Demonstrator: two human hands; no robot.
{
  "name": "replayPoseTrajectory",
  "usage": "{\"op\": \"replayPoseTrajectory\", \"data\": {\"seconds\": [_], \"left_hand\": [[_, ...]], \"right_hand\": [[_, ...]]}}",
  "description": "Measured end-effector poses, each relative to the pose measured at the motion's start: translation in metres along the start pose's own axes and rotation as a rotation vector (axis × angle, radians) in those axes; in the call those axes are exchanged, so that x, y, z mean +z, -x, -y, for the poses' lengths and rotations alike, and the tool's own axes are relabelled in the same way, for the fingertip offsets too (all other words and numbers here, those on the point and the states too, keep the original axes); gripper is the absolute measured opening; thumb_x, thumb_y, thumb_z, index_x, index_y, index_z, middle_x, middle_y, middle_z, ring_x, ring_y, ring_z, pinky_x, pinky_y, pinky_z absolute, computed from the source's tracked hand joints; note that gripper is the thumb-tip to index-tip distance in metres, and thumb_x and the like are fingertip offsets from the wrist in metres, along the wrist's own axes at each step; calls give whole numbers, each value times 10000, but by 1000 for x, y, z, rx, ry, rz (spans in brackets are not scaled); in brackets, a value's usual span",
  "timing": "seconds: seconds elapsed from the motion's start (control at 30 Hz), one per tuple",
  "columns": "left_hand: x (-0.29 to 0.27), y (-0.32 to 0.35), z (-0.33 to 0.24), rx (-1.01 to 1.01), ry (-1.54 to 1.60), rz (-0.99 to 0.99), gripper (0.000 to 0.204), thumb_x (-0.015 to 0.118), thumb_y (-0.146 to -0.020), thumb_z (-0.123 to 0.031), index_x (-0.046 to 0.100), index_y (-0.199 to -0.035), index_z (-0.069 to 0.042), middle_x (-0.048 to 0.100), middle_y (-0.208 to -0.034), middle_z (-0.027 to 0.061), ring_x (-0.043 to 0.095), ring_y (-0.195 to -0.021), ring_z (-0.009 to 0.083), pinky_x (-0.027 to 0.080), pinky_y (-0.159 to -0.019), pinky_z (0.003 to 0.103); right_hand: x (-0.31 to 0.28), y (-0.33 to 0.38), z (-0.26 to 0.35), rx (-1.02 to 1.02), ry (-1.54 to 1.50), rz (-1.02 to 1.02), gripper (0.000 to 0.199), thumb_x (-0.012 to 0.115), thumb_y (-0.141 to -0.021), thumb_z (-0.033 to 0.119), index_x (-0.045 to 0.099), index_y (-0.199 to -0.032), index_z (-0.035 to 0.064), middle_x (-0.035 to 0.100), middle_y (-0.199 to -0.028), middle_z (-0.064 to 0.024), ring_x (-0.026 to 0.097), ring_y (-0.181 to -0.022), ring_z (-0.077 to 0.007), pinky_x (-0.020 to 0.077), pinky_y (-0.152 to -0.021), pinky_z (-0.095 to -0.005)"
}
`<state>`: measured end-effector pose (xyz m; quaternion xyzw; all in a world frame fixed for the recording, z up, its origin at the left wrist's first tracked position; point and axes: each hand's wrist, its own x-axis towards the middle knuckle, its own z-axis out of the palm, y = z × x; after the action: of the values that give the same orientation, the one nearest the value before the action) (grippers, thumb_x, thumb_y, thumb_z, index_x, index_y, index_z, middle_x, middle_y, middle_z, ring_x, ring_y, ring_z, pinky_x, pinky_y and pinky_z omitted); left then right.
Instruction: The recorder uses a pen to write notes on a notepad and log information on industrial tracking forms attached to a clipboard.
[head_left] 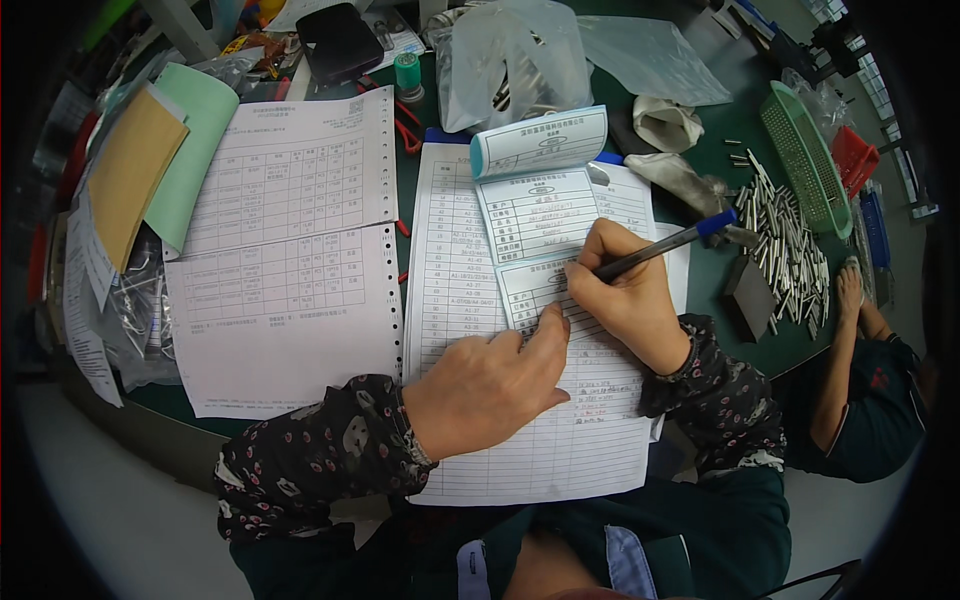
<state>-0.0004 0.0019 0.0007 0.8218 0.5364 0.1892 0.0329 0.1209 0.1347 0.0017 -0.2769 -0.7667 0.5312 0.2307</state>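
My right hand (635, 300) is closed around a dark pen (665, 246) with a blue cap end, over a small printed form slip (517, 284). My left hand (485, 385) lies on the paper with its fingers stretched out, the fingertips at the slip's lower edge; it grips nothing. Above the slip sits a pad of similar forms (540, 215), its upper leaf folded back. Slip and pad rest on lined sheets with a printed table (540, 465). The pen's tip is hidden by my right hand.
Left of the lined sheets lies a perforated printed form (290, 350). Many short metal pins (785, 235) are heaped at right, by a dark block (748, 298) and a green basket (805, 160). Plastic bags (515, 65) stand behind. Another person's arm (838, 370) rests at far right.
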Motion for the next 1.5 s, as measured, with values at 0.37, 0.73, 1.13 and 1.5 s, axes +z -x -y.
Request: {"op": "replayPoseTrajectory", "data": {"seconds": [0.37,0.73,1.13,1.5], "left_hand": [[-1,0,-1,8,-13,-15,499,654,-727,-294,538,-1037,80,530,-1073,218,502,-545,106,427,-412,199],[-4,-3,-2,-29,51,25,375,633,-736,-271,553,-947,28,506,-1139,170,494,-631,121,453,-453,201],[-4,-3,-1,-33,94,16,375,639,-735,-251,549,-959,36,509,-1127,177,491,-612,117,448,-442,197],[-4,-2,-1,-25,69,20,375,638,-736,-266,553,-949,30,512,-1125,171,489,-614,113,444,-437,192]], "right_hand": [[-2,1,-3,-22,-7,-20,180,587,-728,16,425,-656,50,398,-592,49,323,-551,-14,258,-471,-179],[-3,1,-6,-12,-21,-32,192,584,-726,5,415,-647,51,402,-586,40,328,-545,-21,271,-468,-184],[-3,1,-3,-35,25,-24,182,574,-717,4,412,-645,45,394,-577,38,330,-540,-23,269,-461,-186],[-4,2,-4,-16,-22,1,185,580,-718,8,414,-644,45,403,-574,37,335,-537,-23,274,-466,-186]]}}
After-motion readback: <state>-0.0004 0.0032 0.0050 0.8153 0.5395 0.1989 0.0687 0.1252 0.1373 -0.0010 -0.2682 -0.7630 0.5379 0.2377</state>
